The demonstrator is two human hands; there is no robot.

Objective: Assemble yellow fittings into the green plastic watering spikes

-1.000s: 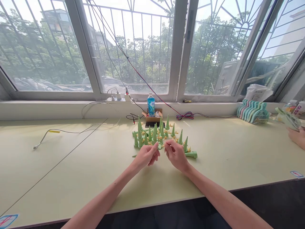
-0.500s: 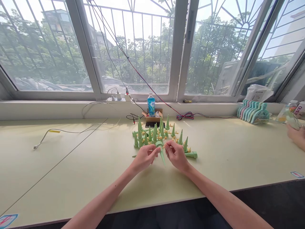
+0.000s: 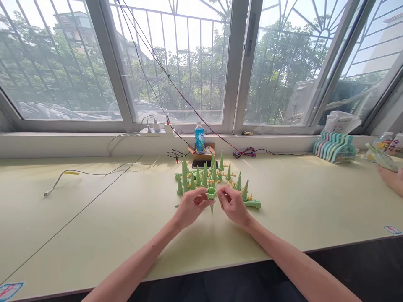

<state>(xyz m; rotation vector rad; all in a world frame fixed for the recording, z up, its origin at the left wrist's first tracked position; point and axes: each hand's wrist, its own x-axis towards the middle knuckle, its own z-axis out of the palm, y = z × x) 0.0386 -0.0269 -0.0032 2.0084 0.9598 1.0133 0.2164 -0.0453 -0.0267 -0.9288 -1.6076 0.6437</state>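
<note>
My left hand (image 3: 192, 205) is closed on a green plant watering spike (image 3: 211, 193), gripping it below its cup. The cup's open mouth tips toward me and the pointed end hangs down. Close by on the right, my right hand (image 3: 233, 204) is pinched at the side of the cup. A small yellow valve showed at those fingertips a moment ago; now the fingers mostly hide it. Just beyond both hands stand several more green spikes (image 3: 204, 178), many with yellow valves (image 3: 232, 175) at their sides. One spike (image 3: 253, 204) lies flat beside my right hand.
Behind the spikes, a blue bottle (image 3: 199, 138) stands by a small cardboard box (image 3: 203, 157), with a dark phone-like slab in front. Cables (image 3: 245, 152) run along the back. Pastel hangers (image 3: 334, 147) stand at right, near another person's hand (image 3: 392, 178) holding a clear packet.
The spike in my left hand has turned, so its cup mouth now faces me and its tip points more straight down. My right hand has barely moved. The other person's packet has tilted.
</note>
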